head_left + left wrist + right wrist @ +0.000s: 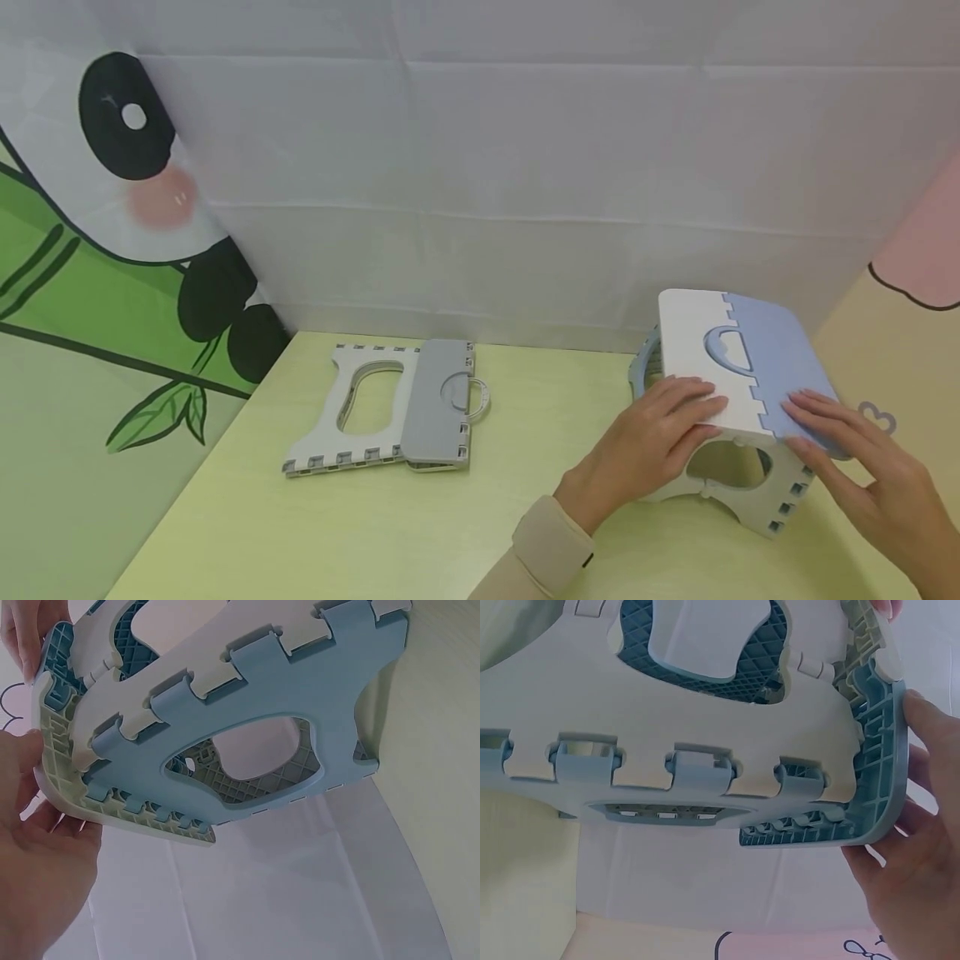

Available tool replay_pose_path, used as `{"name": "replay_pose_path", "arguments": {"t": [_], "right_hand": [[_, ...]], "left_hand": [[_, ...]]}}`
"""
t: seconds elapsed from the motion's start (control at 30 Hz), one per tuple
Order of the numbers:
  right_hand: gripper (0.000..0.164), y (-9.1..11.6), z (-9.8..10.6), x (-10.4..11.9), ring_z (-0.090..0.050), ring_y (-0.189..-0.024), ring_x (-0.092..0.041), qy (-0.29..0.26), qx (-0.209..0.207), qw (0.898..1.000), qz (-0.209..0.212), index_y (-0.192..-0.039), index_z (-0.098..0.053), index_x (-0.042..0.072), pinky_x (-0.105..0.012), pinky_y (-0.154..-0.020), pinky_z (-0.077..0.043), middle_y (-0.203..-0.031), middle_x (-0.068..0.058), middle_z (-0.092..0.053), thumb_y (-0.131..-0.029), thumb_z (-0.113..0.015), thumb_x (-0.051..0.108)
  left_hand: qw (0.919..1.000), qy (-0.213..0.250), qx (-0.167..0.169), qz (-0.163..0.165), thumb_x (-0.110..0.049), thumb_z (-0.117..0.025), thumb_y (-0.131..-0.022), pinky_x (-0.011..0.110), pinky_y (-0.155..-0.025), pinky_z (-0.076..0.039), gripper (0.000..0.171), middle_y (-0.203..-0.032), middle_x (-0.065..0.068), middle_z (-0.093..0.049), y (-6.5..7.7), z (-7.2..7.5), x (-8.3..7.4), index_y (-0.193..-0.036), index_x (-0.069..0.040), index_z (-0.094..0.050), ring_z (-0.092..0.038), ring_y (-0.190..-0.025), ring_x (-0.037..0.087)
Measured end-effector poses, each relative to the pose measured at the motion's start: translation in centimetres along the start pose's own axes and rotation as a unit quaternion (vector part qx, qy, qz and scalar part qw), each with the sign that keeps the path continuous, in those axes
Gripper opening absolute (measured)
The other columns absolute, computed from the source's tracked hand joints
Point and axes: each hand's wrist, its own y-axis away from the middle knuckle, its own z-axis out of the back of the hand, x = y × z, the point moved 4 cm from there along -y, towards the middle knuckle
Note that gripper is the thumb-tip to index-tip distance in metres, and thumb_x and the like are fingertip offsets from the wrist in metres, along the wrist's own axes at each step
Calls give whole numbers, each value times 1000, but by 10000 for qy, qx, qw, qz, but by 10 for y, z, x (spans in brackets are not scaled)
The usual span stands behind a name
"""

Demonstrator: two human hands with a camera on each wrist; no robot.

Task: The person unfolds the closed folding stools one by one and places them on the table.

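A blue-and-white folding step stool (693,333) stands unfolded at the right of the table, its top level and its legs spread. On the white half of the top rest the straight fingers of my left hand (645,433), its thumb near the front edge. My right hand (873,479) lies with extended fingers on the blue half (780,333), close to the front right corner. From the left wrist view, the blue leg panel (262,697) shows its hinges and oval opening. The white leg panel (705,742) fills much of the right wrist view.
Left of centre on the pale yellow table (300,542) lies a grey-and-white folding stool (438,400), folded flat, with its loop handle sticking out to the right. A pale cloth (480,167) hangs behind the table, and cartoon-printed panels flank it.
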Motion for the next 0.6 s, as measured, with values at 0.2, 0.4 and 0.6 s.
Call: {"name": "replay_pose_path", "arguments": {"t": [0.2, 0.4, 0.6], "right_hand": [[58, -3, 0, 3, -51, -136, -5, 124, -62, 9999, -91, -117, -72, -6, -14, -113, -34, -134, -10, -67, -99, -64, 49], [50, -2, 2, 2, -48, -135, 1, 259, 144, 9989, -376, -122, -72, -3, -9, -110, -34, -135, -5, -65, -99, -69, 41], [58, -7, 0, 12, -52, -131, 1, 188, -129, 9996, -193, -118, -73, -4, -8, -107, -36, -129, -9, -68, -98, -67, 50]], "left_hand": [[9999, 83, 11, 55, -23, -64, -104, 15, -120, -20, 34, -135, 5, -62, -1, 2, -1, -135, -8, -66, -52, -131, 14], [9997, 94, -71, 212, -25, -66, -103, 14, -117, -25, 32, -131, 4, -63, 0, 5, -1, -130, -8, -68, -52, -127, 14], [9986, 225, -186, 435, -24, -68, -101, 18, -115, -33, 30, -129, 5, -64, 6, 10, 1, -126, -8, -68, -54, -123, 19]]}}
